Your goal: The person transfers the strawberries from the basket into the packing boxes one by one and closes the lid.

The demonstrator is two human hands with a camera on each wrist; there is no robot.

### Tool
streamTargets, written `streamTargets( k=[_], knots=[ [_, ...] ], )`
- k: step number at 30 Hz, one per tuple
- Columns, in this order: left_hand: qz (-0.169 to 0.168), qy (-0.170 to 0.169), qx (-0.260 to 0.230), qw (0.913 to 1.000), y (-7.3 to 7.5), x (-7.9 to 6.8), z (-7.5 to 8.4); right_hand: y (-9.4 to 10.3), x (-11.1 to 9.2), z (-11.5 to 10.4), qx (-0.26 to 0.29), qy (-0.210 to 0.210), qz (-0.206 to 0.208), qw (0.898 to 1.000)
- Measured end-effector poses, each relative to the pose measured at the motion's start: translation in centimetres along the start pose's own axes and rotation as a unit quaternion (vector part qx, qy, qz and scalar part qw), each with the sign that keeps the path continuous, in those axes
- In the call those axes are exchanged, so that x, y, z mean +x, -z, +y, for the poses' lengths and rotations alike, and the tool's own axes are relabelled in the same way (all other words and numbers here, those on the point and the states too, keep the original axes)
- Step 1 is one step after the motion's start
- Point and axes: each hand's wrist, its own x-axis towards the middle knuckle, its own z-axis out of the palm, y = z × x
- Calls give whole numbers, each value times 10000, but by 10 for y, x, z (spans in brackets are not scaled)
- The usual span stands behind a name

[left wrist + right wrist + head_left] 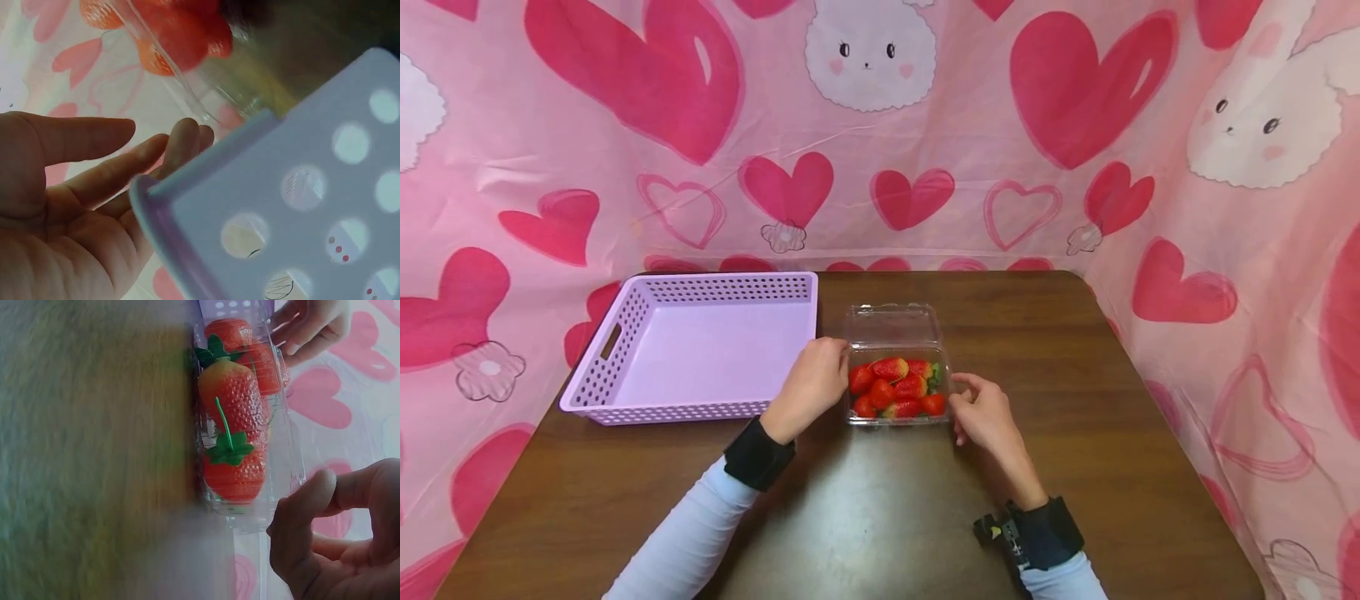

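A clear plastic clamshell box (898, 423) stands on the table, its lid (893, 325) raised and leaning back. Several red strawberries (882, 393) with green leaves fill its base. At its left side is my left hand (815, 377); in the left wrist view the thumb is straight and the fingers (119, 165) are relaxed, partly hidden behind the basket rim. My right hand (988, 414) is by the box's right wall. Its loosely bent fingers (290, 534) overlap the box's edge in the right wrist view.
A lilac perforated basket (688, 410) stands left of the box, with my left wrist close to its front right corner. The brown wooden table (857, 517) extends to a pink heart-patterned cloth (857, 142) at the back and sides.
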Motion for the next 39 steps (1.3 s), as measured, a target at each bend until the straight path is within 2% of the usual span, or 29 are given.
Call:
streamTargets(
  k=[6,11,17,21,27,34,39],
  knots=[
    [-434,150,45,9989,2,14,-3,9,4,3,-185,70,30,9998],
    [-597,223,67,9979,1,21,-6,16,27,2,-176,255,228,9993],
    [-730,365,-43,9967,-1,28,-9,19,61,-6,493,144,-67,9987],
    [-884,410,-98,9952,-1,30,-8,18,74,-9,832,14,-310,9960],
    [-988,342,19,9945,-4,29,-7,14,81,-9,1156,-166,-450,9921],
    [-995,506,92,9937,-6,29,-7,11,83,-7,1419,21,-378,9892],
    [-1032,624,37,9927,-7,31,-6,10,83,-6,1525,169,-168,9880]
  ],
)
